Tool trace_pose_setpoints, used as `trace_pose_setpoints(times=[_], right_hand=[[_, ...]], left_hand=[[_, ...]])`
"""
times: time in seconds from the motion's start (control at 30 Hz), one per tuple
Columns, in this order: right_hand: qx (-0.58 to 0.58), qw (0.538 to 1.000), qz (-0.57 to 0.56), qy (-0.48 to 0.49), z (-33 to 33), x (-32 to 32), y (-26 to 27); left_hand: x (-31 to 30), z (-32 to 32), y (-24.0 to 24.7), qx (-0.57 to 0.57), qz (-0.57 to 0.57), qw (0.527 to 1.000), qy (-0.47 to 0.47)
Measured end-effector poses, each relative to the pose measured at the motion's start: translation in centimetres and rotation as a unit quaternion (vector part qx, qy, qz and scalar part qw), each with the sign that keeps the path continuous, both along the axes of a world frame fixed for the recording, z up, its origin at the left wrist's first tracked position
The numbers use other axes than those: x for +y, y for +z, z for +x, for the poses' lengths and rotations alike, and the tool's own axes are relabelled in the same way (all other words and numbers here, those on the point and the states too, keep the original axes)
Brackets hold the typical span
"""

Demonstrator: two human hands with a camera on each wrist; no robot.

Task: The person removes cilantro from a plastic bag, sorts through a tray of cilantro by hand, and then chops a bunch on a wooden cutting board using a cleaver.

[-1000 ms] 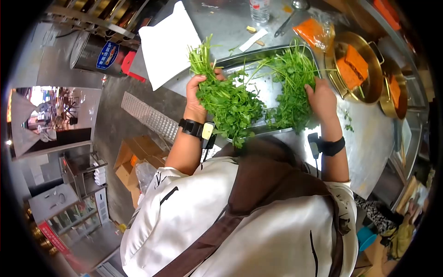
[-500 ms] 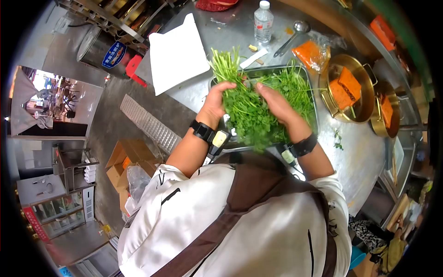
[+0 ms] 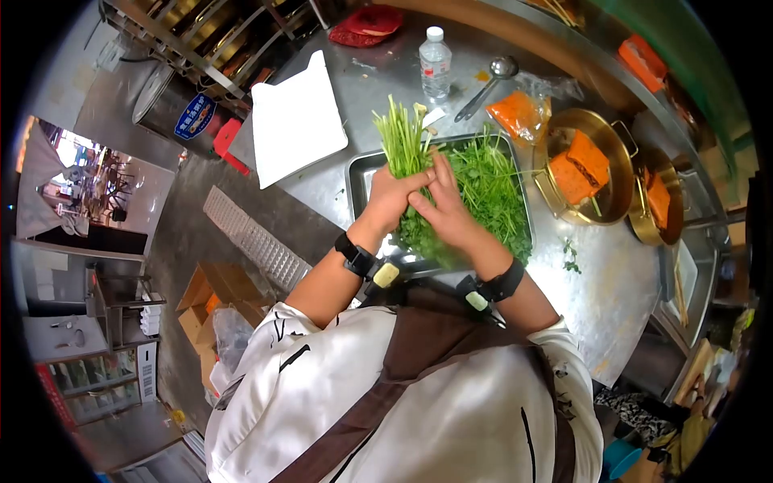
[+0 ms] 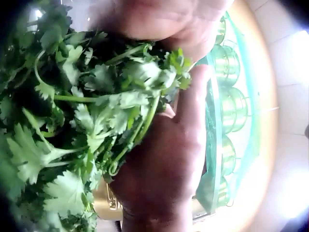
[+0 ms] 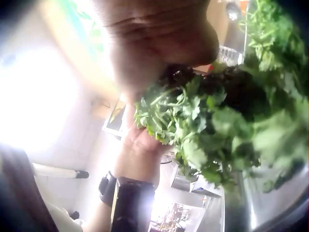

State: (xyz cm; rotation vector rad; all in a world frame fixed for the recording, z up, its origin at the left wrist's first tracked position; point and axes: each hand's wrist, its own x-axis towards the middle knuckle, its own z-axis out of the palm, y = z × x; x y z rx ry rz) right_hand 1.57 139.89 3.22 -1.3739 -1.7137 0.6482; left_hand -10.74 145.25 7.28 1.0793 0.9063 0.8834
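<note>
Over the metal tray (image 3: 351, 189), both hands encircle one bunch of leafy cilantro (image 3: 400, 133), its pale stems pointing away from the body. My left hand (image 3: 392, 199) grips it from the left. From the right, my right hand (image 3: 448, 211) holds the same bunch, its fingers overlapping the left hand's. Leaves (image 4: 91, 111) spill out below both palms in the left wrist view, and the right wrist view shows the same leafy end (image 5: 193, 121). More cilantro (image 3: 493, 189) lies loose in the tray's right side.
Right of the tray stand two brass pots (image 3: 596, 211) (image 3: 644, 229) with orange blocks inside. Beyond it are a water bottle (image 3: 436, 68), a ladle (image 3: 483, 92) and a bag of orange food (image 3: 515, 117). A white board (image 3: 298, 121) lies at the left.
The right hand has left the tray's right side and joined the left hand around the bunch. The bunch has moved right, its stems now more upright in the head view.
</note>
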Motion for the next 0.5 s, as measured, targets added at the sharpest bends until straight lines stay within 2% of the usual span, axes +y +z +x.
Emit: trace_pose_setpoints(times=[0.07,0.1,0.17,0.2,0.27,0.33,0.37,0.43,0.47,0.5], right_hand=[[0.055,0.998,0.035,0.0,0.8,-0.6,0.7],[0.098,0.994,0.049,-0.008,1.3,-1.5,2.0],[0.174,0.983,0.048,-0.033,3.5,-2.8,2.9],[0.209,0.976,0.032,-0.05,5.0,-3.4,2.4],[0.255,0.959,-0.019,-0.12,7.4,-4.2,0.2],[0.266,0.948,-0.082,-0.157,9.1,-5.4,-1.6],[0.269,0.947,-0.082,-0.156,9.8,-5.8,-1.9],[0.096,0.972,-0.088,-0.196,10.5,-6.9,-2.0],[0.097,0.972,-0.092,-0.192,10.5,-6.9,-2.3],[-0.036,0.97,-0.081,-0.228,10.3,-7.0,-2.7]], left_hand=[[0.5,-0.3,0.1,0.023,0.049,0.999,0.001],[0.8,-0.4,0.6,-0.015,0.029,0.999,0.031],[2.4,-1.9,1.5,-0.142,-0.116,0.982,0.05],[2.6,-2.4,2.4,-0.159,-0.095,0.978,0.093],[4.3,-4.4,1.4,0.014,-0.013,0.996,0.09],[5.2,-6.2,0.5,0.059,0.0,0.991,0.121],[5.3,-7.2,0.6,0.009,-0.021,0.99,0.138],[4.7,-8.9,1.2,-0.087,-0.044,0.983,0.159],[4.4,-9.6,1.2,-0.115,-0.034,0.977,0.177],[3.8,-10.3,1.6,-0.122,-0.039,0.972,0.197]])
